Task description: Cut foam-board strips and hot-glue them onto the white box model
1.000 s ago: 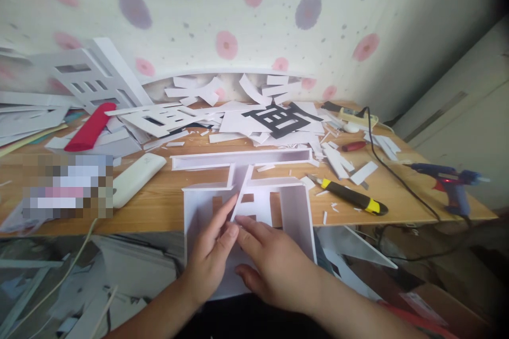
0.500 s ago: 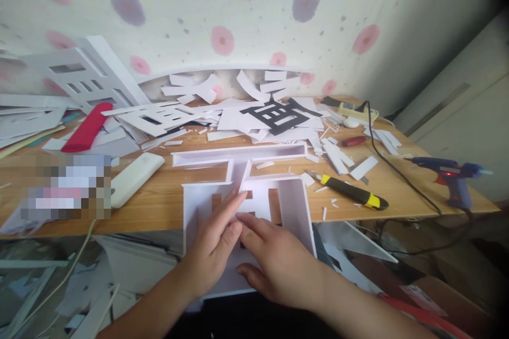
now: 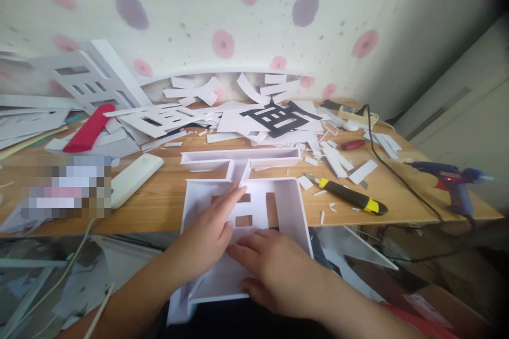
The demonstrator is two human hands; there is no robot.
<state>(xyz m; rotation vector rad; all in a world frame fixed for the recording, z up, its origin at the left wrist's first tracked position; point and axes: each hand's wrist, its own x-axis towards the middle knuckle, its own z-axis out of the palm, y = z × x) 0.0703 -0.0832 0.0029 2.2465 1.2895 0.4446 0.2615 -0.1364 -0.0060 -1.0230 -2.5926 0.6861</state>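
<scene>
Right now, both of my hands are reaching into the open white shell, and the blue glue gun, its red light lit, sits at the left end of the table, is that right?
Not quite: the head view shows the blue glue gun, its red light lit, at the right end of the table. Your left hand and right hand are reaching into the open white shell.

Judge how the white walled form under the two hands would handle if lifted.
The white walled form is probably light for its size, being mostly open hollow with thin walls. Those walls look fairly stiff, since their edges run straight. The narrow neck meeting the far bar could be fragile, perhaps flexing.
</scene>
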